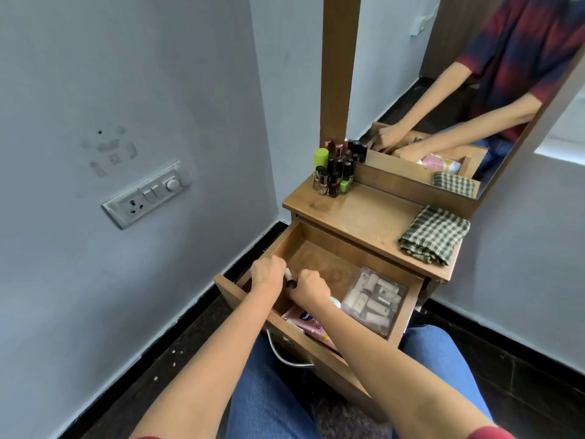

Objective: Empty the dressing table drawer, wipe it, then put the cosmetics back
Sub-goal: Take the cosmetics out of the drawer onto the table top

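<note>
The drawer (323, 261) of the dressing table (357, 217) is pulled out fully toward the person, and both hands are inside it at its left side. The left hand (268, 274) has its fingers curled around a slim white stick (288, 274), which comes out from the fist toward the other hand. The right hand (308, 288) is just beside it, also with curled fingers, and it grips a dark-tipped item (290, 284); this is perhaps a small brush, but it is too small to tell for sure. The two hands are close together and almost touching.

In the right part of the drawer lies a clear box (373, 299) full of small pale tubes. At the front of the drawer, under the right forearm, lies a pink tube (304, 321) with a blue mark. The back left part of the drawer floor is bare wood.

On the table top a group of nail polish bottles (334, 175) stands in the back left corner, against the mirror (411, 90). A folded checked cloth (435, 234) lies at the right edge of the top. A switch panel (147, 194) is on the wall to the left.
</note>
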